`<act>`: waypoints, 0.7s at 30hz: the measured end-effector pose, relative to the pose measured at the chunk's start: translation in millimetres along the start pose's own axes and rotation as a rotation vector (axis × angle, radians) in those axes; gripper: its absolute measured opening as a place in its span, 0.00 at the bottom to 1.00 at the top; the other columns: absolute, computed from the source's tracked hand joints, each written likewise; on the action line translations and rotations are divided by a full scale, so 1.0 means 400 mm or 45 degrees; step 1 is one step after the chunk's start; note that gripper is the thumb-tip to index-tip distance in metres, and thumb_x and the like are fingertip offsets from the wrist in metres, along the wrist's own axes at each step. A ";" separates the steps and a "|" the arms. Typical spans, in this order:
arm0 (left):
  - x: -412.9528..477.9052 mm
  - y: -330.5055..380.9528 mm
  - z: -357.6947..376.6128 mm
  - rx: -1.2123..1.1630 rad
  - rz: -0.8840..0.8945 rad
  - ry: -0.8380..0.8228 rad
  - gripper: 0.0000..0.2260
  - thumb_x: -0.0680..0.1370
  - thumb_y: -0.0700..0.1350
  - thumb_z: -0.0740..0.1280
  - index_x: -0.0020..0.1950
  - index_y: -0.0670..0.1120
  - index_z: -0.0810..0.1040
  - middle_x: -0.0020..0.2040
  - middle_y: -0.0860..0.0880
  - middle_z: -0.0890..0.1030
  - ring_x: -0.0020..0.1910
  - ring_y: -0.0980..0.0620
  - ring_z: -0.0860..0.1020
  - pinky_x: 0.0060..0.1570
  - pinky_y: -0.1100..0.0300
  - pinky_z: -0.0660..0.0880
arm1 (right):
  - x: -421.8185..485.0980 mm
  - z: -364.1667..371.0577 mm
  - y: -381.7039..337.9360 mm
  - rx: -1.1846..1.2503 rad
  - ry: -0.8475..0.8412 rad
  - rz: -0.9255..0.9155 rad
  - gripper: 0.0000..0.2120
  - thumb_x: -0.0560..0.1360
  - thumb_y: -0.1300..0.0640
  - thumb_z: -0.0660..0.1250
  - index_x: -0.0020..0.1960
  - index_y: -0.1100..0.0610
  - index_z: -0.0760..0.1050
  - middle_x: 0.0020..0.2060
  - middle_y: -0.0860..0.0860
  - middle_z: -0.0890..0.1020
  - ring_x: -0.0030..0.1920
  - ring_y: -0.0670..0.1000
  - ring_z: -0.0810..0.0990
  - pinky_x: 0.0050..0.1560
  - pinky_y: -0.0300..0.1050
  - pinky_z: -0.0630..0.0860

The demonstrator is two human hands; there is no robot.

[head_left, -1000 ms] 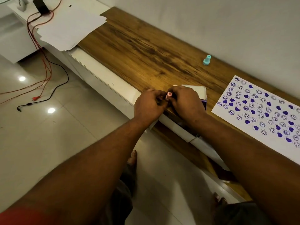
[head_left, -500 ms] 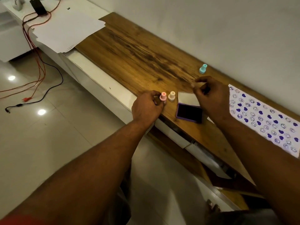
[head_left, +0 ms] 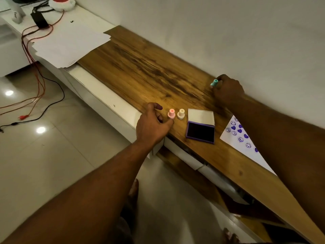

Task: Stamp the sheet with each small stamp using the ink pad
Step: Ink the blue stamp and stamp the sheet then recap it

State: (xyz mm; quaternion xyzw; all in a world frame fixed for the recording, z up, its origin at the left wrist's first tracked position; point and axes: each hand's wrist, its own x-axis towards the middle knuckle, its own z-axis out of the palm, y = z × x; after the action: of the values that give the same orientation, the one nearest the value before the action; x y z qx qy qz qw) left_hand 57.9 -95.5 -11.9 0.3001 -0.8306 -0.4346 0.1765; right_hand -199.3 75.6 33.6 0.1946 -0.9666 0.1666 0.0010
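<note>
We pinch the teal stamp, upper right of frame.
Our right hand holds it tilted, long axis leaning up-right; our left hand lies loosely spread.

- We see two bare hands, the left hand and the right hand, with nothing worn on the fingers or wrists.
- Our forearms are bare along all of their visible length, to the picture's edge.
- Lower down we make out a bare left foot and the toes of a bare right foot.
- Dark cloth shows at the legs; in this dim light we cannot tell what the garment is.
</note>
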 end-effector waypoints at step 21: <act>-0.003 0.072 -0.017 -0.075 0.250 0.073 0.17 0.74 0.54 0.77 0.58 0.55 0.76 0.41 0.58 0.79 0.41 0.61 0.80 0.38 0.57 0.79 | -0.207 -0.094 -0.059 0.386 0.053 -0.153 0.11 0.79 0.50 0.72 0.57 0.54 0.83 0.49 0.51 0.86 0.49 0.49 0.82 0.43 0.34 0.70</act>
State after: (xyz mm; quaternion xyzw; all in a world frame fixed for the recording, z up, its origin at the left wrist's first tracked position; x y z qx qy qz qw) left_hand 52.6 -86.1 15.7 0.2243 -0.8375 -0.4307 0.2505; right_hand -116.2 98.4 71.0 0.2465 -0.9168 0.3143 0.0017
